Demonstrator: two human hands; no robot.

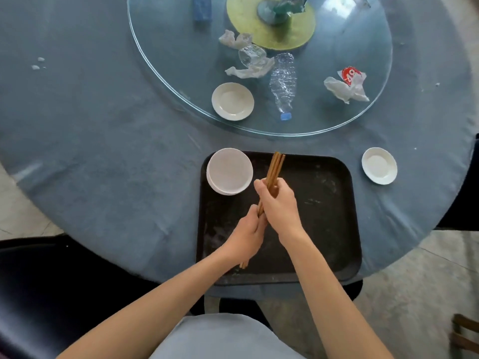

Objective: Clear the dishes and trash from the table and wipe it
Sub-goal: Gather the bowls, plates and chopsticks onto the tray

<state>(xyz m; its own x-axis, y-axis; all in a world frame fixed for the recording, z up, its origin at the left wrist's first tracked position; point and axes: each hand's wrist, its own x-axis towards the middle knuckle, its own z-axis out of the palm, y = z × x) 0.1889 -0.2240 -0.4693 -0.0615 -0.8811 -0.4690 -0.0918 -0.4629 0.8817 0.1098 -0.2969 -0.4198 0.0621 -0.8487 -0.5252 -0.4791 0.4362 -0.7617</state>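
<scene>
A bundle of brown chopsticks (276, 167) is held over the black tray (324, 208) at the table's near edge. My left hand (247, 235) grips their lower end and my right hand (278, 206) grips their middle. Stacked white bowls (229, 171) stand in the tray's far left corner. One small white plate (379, 165) lies on the blue tablecloth right of the tray. Another white plate (232, 101) rests on the glass turntable (181, 81), beside a crushed plastic bottle (283, 84) and crumpled tissues (250, 69).
More trash lies on the turntable: a crumpled wrapper with a red label (347, 85), another tissue (234, 38), a blue object (201, 7) and a yellow-green disc (270, 24) at the centre. Crumbs (37, 64) dot the cloth at far left. A dark chair (51, 281) stands near left.
</scene>
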